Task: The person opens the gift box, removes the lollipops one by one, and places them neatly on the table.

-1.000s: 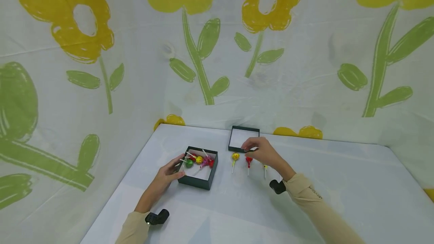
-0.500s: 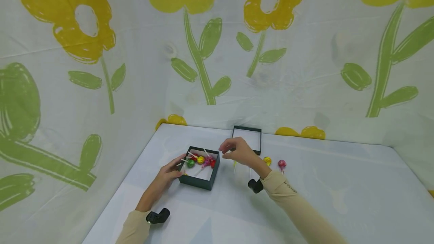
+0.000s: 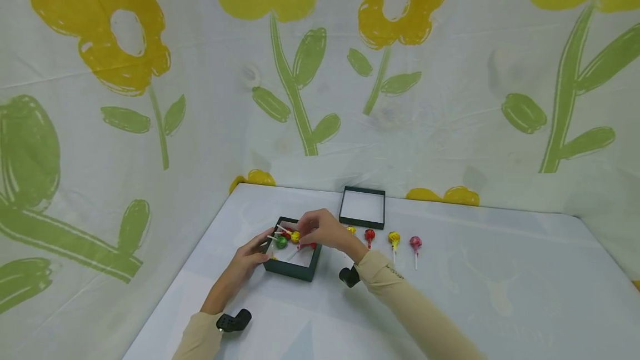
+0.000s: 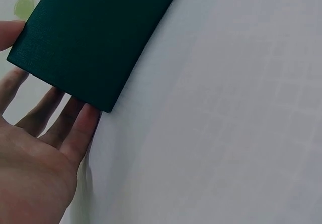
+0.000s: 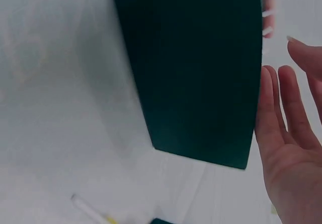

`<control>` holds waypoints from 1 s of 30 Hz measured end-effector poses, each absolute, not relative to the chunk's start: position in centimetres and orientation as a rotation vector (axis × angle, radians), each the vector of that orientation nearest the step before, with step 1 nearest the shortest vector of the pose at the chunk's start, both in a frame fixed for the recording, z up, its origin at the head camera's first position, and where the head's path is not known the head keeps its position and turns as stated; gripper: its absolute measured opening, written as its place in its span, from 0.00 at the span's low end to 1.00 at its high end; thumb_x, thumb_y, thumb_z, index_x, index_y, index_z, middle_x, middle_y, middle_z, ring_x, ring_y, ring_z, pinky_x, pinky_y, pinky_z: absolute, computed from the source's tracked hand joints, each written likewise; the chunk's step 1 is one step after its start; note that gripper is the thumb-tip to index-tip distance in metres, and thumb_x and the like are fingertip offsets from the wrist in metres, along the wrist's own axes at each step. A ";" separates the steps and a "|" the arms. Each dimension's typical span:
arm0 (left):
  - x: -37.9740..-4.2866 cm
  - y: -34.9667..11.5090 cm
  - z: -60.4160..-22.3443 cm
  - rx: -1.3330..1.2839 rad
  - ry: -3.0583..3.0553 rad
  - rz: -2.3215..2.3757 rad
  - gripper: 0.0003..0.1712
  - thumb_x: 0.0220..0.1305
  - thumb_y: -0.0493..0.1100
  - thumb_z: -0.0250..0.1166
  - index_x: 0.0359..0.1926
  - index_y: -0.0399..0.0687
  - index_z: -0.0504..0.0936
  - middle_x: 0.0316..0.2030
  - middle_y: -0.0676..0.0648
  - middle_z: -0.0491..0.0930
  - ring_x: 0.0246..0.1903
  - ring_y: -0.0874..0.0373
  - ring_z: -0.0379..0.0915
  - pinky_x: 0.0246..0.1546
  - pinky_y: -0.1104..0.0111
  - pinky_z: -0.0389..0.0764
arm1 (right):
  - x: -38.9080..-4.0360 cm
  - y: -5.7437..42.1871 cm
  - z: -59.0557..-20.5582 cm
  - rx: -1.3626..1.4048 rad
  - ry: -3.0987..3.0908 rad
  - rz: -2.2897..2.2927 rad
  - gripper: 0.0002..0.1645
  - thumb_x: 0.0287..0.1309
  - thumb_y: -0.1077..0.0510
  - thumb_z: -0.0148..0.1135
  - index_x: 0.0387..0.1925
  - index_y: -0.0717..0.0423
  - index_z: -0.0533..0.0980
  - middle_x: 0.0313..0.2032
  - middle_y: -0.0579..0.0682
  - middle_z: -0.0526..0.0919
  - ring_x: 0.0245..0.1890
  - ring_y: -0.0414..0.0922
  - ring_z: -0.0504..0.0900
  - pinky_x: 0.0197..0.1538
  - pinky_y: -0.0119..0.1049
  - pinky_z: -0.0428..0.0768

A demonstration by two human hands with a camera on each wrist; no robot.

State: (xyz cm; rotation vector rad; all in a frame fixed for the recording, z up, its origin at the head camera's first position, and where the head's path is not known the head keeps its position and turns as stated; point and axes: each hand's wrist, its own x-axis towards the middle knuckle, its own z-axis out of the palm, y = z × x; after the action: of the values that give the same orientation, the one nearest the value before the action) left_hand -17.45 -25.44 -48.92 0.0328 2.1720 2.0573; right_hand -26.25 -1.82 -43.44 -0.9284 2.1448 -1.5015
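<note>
A dark green open box (image 3: 290,270) stands on the table with several wrapped lollipops inside, among them a green lollipop (image 3: 281,242) and a yellow lollipop (image 3: 295,236). My left hand (image 3: 246,257) holds the box at its left side, thumb near the front corner and fingers along the wall (image 4: 95,48). Over the box's right part reaches my right hand (image 3: 327,232), fingertips low among the lollipops. In the right wrist view its thumb and fingers are apart, beside the box wall (image 5: 196,83). The hand hides part of the lollipops there.
Right of the box several lollipops lie in a row, including a red lollipop (image 3: 369,235), a yellow lollipop (image 3: 394,238) and a pink lollipop (image 3: 415,243). Behind them sits the box's lid (image 3: 362,222), white inside up. A flower-printed curtain (image 3: 440,126) borders the table's back.
My right hand has moved left from above the lollipop row to inside the box, uncovering the row's lollipops and the lid. The left hand has stayed on the box.
</note>
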 end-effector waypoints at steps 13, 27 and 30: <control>-17.2 -25.2 -48.8 0.028 2.156 2.080 0.38 0.57 0.36 0.58 0.70 0.51 0.61 0.71 0.45 0.53 0.69 0.45 0.47 0.67 0.47 0.47 | -25.2 -5.8 -43.9 -0.987 2.118 -1.324 0.14 0.44 0.74 0.68 0.37 0.65 0.80 0.37 0.57 0.82 0.31 0.37 0.78 0.36 0.28 0.78; -17.3 -25.1 -49.0 0.033 2.172 2.079 0.36 0.58 0.38 0.58 0.69 0.55 0.64 0.70 0.48 0.55 0.69 0.45 0.48 0.66 0.45 0.48 | -24.9 -7.9 -45.5 -0.941 2.182 -1.167 0.11 0.48 0.73 0.64 0.30 0.56 0.81 0.27 0.43 0.81 0.30 0.39 0.78 0.34 0.27 0.78; -17.3 -25.1 -48.9 0.013 2.171 2.088 0.36 0.57 0.38 0.58 0.68 0.55 0.65 0.70 0.48 0.56 0.67 0.45 0.51 0.66 0.46 0.51 | -24.8 -8.1 -45.6 -0.969 2.193 -1.119 0.12 0.47 0.75 0.62 0.30 0.58 0.81 0.27 0.43 0.81 0.31 0.41 0.79 0.33 0.26 0.77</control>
State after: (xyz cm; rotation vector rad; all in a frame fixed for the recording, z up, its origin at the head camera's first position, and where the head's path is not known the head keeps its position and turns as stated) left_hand -17.29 -25.12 -48.87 0.0133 2.1710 2.0877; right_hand -24.85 -8.09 -45.63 -0.9690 2.1932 -1.1190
